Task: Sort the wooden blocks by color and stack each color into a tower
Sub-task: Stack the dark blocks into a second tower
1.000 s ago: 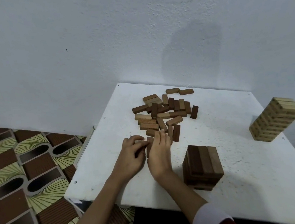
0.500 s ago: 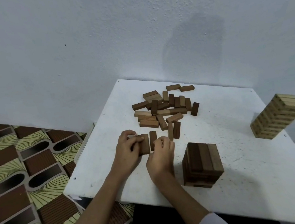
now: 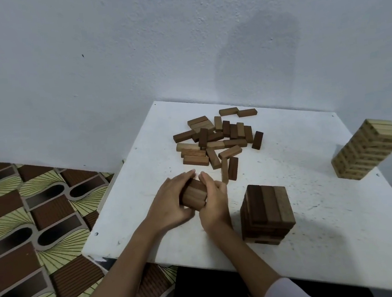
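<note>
A row of three dark brown blocks (image 3: 194, 193) is held side by side between my two hands, just above the white table (image 3: 316, 183). My left hand (image 3: 169, 200) grips the row from its left side and my right hand (image 3: 213, 202) presses it from the right, fingers curled round the blocks. To the right of my hands stands a short dark brown tower (image 3: 267, 213). A loose pile of several mid-brown and dark blocks (image 3: 216, 141) lies further back. A taller pale wood tower (image 3: 368, 152) stands at the table's right edge.
The table's near left corner (image 3: 89, 253) ends over a patterned brown and yellow floor (image 3: 28, 228). A pale wall (image 3: 177, 40) rises right behind the table. Bare tabletop lies between the dark tower and the pale tower.
My hands drew three dark blocks out of the pile's near edge, lined them up and squeezed them together. The bundle has come nearer to me and lifted slightly.
</note>
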Available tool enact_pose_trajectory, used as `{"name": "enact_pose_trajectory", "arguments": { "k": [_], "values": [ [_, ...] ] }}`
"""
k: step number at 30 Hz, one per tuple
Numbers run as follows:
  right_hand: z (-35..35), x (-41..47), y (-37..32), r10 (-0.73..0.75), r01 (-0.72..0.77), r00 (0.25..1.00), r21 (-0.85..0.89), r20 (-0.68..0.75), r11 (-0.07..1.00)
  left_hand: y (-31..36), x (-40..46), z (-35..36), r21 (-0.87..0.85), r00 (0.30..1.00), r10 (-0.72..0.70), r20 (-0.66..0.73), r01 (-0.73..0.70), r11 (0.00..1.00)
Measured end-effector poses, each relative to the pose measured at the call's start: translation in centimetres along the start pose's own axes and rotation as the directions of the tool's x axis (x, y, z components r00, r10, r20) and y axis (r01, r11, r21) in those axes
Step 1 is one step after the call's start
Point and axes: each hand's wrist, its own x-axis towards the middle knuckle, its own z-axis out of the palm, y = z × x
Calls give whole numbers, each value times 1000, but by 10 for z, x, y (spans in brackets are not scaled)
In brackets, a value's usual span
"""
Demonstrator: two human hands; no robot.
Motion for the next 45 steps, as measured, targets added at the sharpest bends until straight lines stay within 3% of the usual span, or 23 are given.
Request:
{"name": "enact_pose_trajectory", "arguments": {
  "k": [1,4,5,8,9,12,16,21,33,45],
  "values": [
    [1,-1,0,-21,20,999,41,31,999,1,0,0,5,1000,2,-7,-2,1000],
    [6,3,8,-83,81,996,-63,-25,995,1,1,1,-11,1000,-24,-12,24,1000],
    [8,2,7,-47,48,997,19,-69,999,1,1,1,-13,999,-33,-16,33,999],
    [2,3,1,-1,-3,987,-29,-163,1000,2,1,2,-17,997,-55,-50,54,998],
    [2,4,1,62,-58,982,31,-181,998,2,1,3,-15,996,-58,-61,57,998],
    [1,5,1,76,-54,984,142,-160,988,0,1,5,0,996,-50,-69,50,999],
    [3,4,-1,89,-67,976,114,-200,991,-2,1,5,21,997,-48,-58,49,999],
    [2,-1,11,-28,35,998,126,-61,991,-2,1,4,28,997,-42,-58,44,999],
    [2,0,3,46,-20,993,225,-111,974,-1,2,5,35,998,-37,-60,39,999],
    [-3,-4,0,62,-46,997,285,-48,957,-2,3,5,38,997,-36,-63,38,999]
  ]
}}
